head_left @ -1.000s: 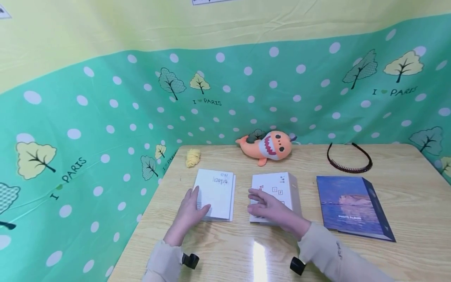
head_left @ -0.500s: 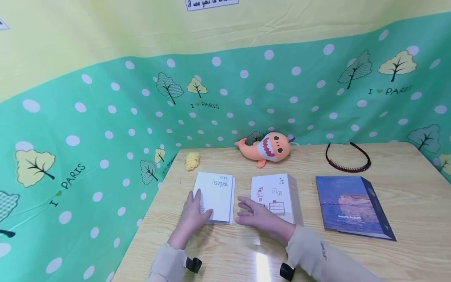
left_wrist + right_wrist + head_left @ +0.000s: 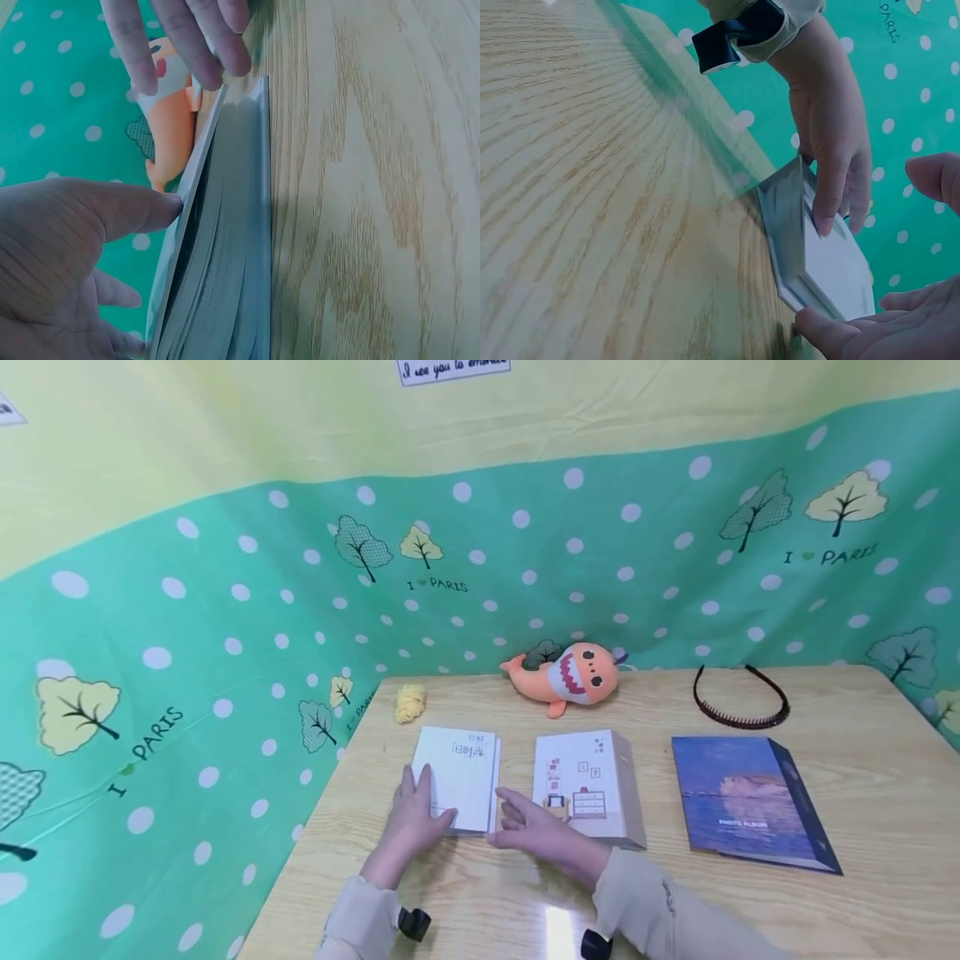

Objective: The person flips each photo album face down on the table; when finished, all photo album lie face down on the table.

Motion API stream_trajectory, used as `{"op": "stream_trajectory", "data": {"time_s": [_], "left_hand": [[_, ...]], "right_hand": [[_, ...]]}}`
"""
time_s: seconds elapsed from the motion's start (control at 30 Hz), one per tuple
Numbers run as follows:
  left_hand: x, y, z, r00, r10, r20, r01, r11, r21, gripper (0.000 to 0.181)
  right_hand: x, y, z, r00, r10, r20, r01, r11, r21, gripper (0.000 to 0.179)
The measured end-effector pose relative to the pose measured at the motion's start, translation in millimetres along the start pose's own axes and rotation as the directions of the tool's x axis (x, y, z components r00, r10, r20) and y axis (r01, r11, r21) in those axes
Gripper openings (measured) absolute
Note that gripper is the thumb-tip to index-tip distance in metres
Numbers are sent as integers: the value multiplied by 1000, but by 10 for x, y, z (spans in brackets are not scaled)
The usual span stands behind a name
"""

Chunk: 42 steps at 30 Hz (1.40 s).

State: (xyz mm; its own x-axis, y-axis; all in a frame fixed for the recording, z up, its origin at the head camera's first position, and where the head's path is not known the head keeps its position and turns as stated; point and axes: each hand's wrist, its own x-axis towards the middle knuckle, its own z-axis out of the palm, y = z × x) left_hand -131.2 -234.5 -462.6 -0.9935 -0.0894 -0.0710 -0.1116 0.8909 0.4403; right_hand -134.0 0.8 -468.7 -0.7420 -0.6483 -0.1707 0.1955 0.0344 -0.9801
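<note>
A white book (image 3: 467,781) with dark lettering lies on the table in front of me. My left hand (image 3: 412,822) rests on its left side, the thumb reaching over the cover near the bottom. In the left wrist view, the upper cover of the book (image 3: 206,165) stands slightly apart from the pages. My right hand (image 3: 546,837) is at the book's right edge, fingers loosely bent. One fingertip sits right at the corner of the book (image 3: 832,274) in the right wrist view. Just right of it lies a white box-like book (image 3: 585,768) printed with furniture drawings.
A blue photo album (image 3: 742,797) lies to the right, below a dark toothed headband (image 3: 742,721). At the back are an orange shark plush (image 3: 566,677) and a bundle of yellow yarn-like material (image 3: 410,703). Green dotted cloth (image 3: 247,610) hangs behind and left of the wooden table (image 3: 450,910).
My right hand has moved left, off the book with furniture drawings and over to the right edge of the white book. My left hand has stayed at that book's left side.
</note>
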Motion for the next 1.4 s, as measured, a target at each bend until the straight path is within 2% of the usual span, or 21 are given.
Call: {"op": "stream_trajectory", "data": {"time_s": [0.27, 1.1, 1.4], "left_hand": [[-44, -12, 18, 1000, -9, 12, 8, 1000, 18, 93], [-43, -14, 54, 1000, 1, 27, -3, 999, 45, 95], [-36, -27, 76, 1000, 14, 7, -15, 999, 52, 95]], "right_hand": [[17, 94, 22, 999, 32, -24, -31, 998, 52, 88], [82, 105, 42, 997, 72, -17, -69, 990, 122, 86], [103, 100, 40, 998, 67, -8, -64, 982, 178, 84]]}}
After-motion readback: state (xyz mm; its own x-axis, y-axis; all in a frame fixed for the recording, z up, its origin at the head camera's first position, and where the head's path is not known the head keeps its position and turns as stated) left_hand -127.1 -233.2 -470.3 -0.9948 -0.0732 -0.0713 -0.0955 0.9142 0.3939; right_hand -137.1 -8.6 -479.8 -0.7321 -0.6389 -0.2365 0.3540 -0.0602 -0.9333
